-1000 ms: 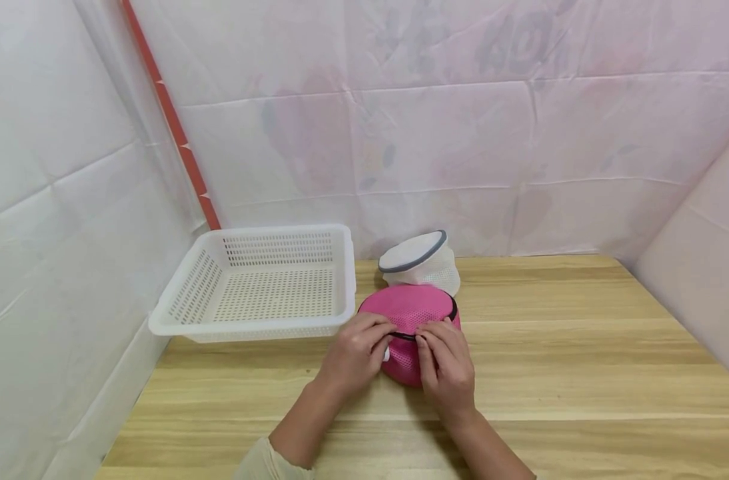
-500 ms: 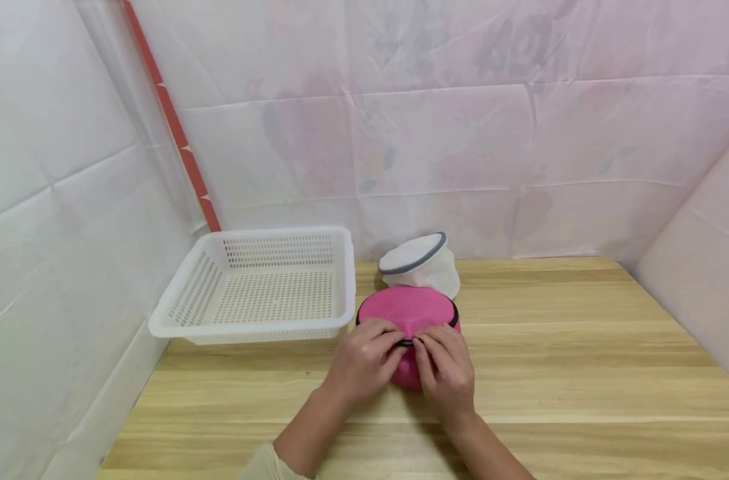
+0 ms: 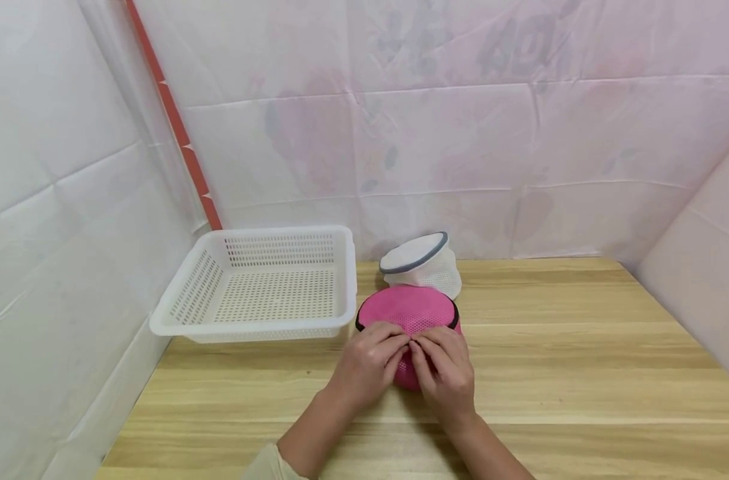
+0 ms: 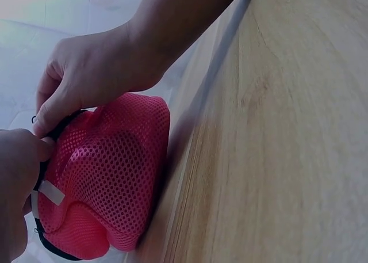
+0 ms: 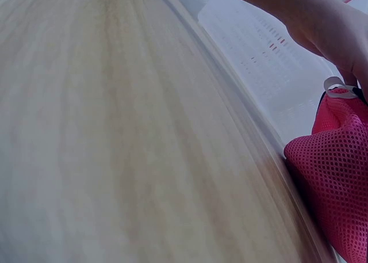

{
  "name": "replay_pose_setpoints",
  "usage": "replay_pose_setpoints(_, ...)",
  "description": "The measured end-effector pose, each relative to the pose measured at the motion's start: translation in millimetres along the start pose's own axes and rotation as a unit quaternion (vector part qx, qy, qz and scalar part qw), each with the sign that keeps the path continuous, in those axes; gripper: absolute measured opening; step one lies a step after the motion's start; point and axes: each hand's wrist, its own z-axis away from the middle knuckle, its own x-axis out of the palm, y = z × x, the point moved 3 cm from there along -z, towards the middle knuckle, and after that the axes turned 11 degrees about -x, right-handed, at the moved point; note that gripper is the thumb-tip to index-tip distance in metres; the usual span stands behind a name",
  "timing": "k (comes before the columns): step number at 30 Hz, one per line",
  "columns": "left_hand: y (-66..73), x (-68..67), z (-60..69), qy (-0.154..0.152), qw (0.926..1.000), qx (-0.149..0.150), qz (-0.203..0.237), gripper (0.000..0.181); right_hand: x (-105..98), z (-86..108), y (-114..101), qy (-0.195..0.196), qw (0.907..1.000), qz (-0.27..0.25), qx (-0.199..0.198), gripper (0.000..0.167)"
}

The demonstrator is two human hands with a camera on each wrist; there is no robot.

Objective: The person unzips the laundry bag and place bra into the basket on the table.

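The pink mesh bag (image 3: 406, 310) stands on the wooden surface (image 3: 580, 367), directly before the person; its round top is flat at the far part and a little pulled in at the near edge, where both hands are working. The left hand (image 3: 369, 363) is at the near edge of the bag, on its left part, and pinches the black edging (image 3: 456, 317) between thumb and fingers; the right hand (image 3: 448, 367) is just beside it, on the right part of the same edge, and pinches there also; the fingertips of the two hands meet, or almost meet, and they hide what exactly is between them. In the left wrist view a small white label (image 4: 52, 192) sits at the edging of the pink bag, and the mesh side below is folded inward.

Behind the pink bag is a white mesh bag (image 3: 421, 267) with grey-blue edging, its top tilted; whether the two bags touch, I cannot tell. To the left of the pink bag is the white plastic basket (image 3: 350, 287), with slotted walls; farther behind the pink bag hangs a pale creased sheet (image 3: 436, 133).
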Motion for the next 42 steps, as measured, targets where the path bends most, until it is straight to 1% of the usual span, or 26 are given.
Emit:
replay_pose_setpoints(4,-0.8,-0.4,0.6,-0.015,0.9997,-0.016,0.006,0.012,0,-1.3,-1,0.001,1.0000,0.002,-0.002,0.028)
replay_pose_setpoints(7,-1.2,-1.3,0.8,-0.020,0.9995,-0.023,0.007,0.012,0,-0.9,-1,-0.001,1.0000,0.002,0.001,0.028)
replay_pose_setpoints(14,-0.3,-2.5,0.2,-0.019,0.9996,-0.020,0.007,0.013,0,3.1,1,-0.001,0.9999,0.007,0.012,0.028)
replay_pose_setpoints(21,-1.6,-2.6,0.4,-0.030,0.9991,-0.025,0.017,0.013,-1,4.6,2,-0.004,0.9998,0.009,0.016,0.028)
replay_pose_setpoints(26,-3.2,-2.9,0.2,-0.027,0.9990,-0.022,0.028,0.013,-1,3.9,3,-0.002,0.9997,0.008,0.023,0.027)
replay_pose_setpoints(34,-6.7,-4.0,-0.4,-0.029,0.9988,-0.024,0.031,0.013,-4,6.0,6,0.002,0.9990,0.017,0.041,0.025)
replay_pose_setpoints(39,-9.3,-6.1,-1.3,-0.024,0.9983,-0.026,0.047,0.014,-5,9.2,8,0.002,0.9981,0.024,0.057,0.024)
replay_pose_setpoints(42,-11.1,-6.7,-1.5,-0.021,0.9982,-0.028,0.050,0.015,-5,10.6,9,0.001,0.9980,0.027,0.058,0.025)
